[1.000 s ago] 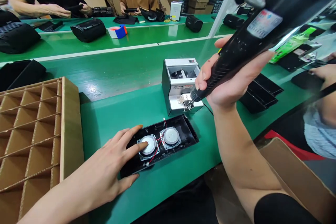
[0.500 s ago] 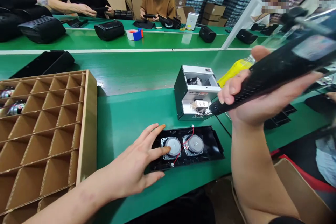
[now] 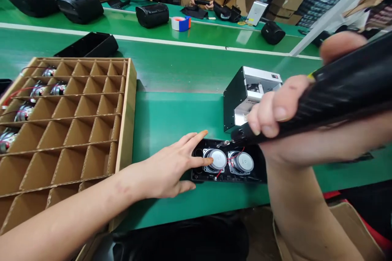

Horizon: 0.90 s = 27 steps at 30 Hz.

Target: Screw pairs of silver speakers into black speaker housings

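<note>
Long, shallow, black plastic housing [image 3: 260, 167], roughly rectangular, lies open side up on the green work surface [image 3: 171, 118], its long sides running left to right; right end partly hidden behind the right wrist. Interior glossy black, moulded, with round recesses at the left end. Two round speaker drivers sit side by side near the middle, silver-grey backs upward: the left driver [image 3: 219, 158] and the right driver [image 3: 245, 162], each on a squarish metal frame. Thin red wires [image 3: 234, 155] run about both; a small white plug lies by the left driver's lower edge. Left hand [image 3: 171, 167]: fingers spread, closed round nothing, index fingertip on the left driver's back, other fingers at the housing's left end. Right hand [image 3: 288, 149]: fingers wrapped round a thick black cylindrical power screwdriver [image 3: 343, 94], held slanted; its slim silver metal tip [image 3: 225, 143] is over the housing's far side, just beyond the left driver (contact or gap: cannot tell from this angle). Just beyond the housing stands a boxy black-and-silver metal machine [image 3: 234, 102], partly covered by the right hand. Left of the housing, a brown cardboard tray [image 3: 128, 110] with gridded compartments holds several drivers in its far-left cells. Across the bench, two people hold flat dark pieces.
</note>
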### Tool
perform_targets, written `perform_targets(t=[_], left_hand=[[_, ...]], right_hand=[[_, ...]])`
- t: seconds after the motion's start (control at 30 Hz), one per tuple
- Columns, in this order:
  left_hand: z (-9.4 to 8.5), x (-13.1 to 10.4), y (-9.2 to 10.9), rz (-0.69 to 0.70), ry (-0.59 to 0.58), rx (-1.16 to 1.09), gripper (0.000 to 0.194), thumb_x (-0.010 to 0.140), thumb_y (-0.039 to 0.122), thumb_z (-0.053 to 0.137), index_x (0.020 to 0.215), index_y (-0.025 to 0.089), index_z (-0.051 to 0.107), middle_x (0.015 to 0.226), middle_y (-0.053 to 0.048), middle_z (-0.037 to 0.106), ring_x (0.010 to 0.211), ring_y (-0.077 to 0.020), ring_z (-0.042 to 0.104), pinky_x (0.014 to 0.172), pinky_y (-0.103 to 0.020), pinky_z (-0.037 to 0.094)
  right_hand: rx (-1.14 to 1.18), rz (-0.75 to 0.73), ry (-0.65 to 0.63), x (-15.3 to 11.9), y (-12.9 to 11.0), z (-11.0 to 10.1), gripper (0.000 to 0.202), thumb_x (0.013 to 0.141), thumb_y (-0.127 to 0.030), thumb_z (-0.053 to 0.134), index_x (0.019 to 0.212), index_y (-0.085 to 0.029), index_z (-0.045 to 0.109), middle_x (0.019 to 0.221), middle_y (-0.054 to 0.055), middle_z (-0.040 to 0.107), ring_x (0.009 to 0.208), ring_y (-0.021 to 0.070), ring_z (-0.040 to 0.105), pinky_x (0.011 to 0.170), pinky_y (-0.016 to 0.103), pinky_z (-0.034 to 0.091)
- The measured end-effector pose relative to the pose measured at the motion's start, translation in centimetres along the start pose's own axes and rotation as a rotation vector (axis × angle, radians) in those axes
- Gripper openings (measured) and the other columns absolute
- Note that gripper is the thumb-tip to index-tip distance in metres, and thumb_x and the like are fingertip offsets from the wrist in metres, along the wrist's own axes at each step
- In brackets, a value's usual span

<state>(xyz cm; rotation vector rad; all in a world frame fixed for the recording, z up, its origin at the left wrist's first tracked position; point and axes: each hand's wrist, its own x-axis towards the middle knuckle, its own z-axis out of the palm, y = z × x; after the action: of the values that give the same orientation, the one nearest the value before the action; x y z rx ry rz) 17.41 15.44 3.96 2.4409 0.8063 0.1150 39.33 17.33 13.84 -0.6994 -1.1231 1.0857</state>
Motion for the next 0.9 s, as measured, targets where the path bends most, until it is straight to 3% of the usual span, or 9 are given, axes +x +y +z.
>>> perform_targets(t=[0.1, 0.23, 0.4, 0.7, 0.9], left_hand=[[0.1, 0.0, 0.0, 0.003, 0.008, 0.055, 0.075, 0.082, 0.026, 0.08, 0.151, 0.036, 0.05, 0.173, -0.014, 0.009, 0.154, -0.0435, 0.028, 0.117, -0.062, 0.042], [0.1, 0.1, 0.2, -0.02, -0.018, 0.105, 0.072, 0.086, 0.026, 0.076, 0.152, 0.037, 0.048, 0.172, -0.013, 0.016, 0.151, -0.0414, 0.034, 0.118, -0.061, 0.04], [0.0, 0.4, 0.3, -0.038, -0.039, 0.12, 0.071, 0.088, 0.029, 0.075, 0.152, 0.038, 0.047, 0.171, -0.015, 0.018, 0.149, -0.0422, 0.037, 0.117, -0.061, 0.04], [-0.1, 0.4, 0.3, -0.052, -0.039, 0.146, 0.07, 0.088, 0.031, 0.074, 0.152, 0.04, 0.048, 0.171, -0.011, 0.018, 0.146, -0.0412, 0.04, 0.114, -0.06, 0.044], [0.1, 0.4, 0.3, -0.045, -0.031, 0.147, 0.069, 0.087, 0.031, 0.075, 0.151, 0.04, 0.049, 0.171, -0.011, 0.017, 0.145, -0.0404, 0.041, 0.115, -0.06, 0.043]], right_hand=[[0.11, -0.016, 0.018, -0.5, 2.4, 1.9, 0.052, 0.068, -0.072, 0.082, 0.092, -0.026, 0.072, 0.051, -0.003, 0.058, 0.035, 0.0152, 0.046, 0.032, 0.029, 0.036], [0.159, 0.065, 0.046, -0.7, 4.4, 2.5, 0.064, 0.056, -0.075, 0.086, 0.093, -0.025, 0.07, 0.053, -0.004, 0.059, 0.034, 0.0135, 0.046, 0.031, 0.027, 0.033], [0.137, 0.073, 0.012, -0.8, 5.4, 2.2, 0.058, 0.066, -0.073, 0.082, 0.096, -0.025, 0.068, 0.054, -0.005, 0.057, 0.035, 0.0131, 0.046, 0.032, 0.028, 0.031], [0.011, 0.099, 0.043, -0.8, 6.0, 2.5, 0.065, 0.067, -0.082, 0.075, 0.097, -0.025, 0.063, 0.053, -0.005, 0.053, 0.037, 0.0137, 0.044, 0.033, 0.029, 0.032], [0.016, 0.094, 0.007, -0.8, 6.4, 2.3, 0.059, 0.072, -0.076, 0.076, 0.099, -0.025, 0.062, 0.053, -0.004, 0.053, 0.038, 0.0143, 0.045, 0.034, 0.029, 0.033]])
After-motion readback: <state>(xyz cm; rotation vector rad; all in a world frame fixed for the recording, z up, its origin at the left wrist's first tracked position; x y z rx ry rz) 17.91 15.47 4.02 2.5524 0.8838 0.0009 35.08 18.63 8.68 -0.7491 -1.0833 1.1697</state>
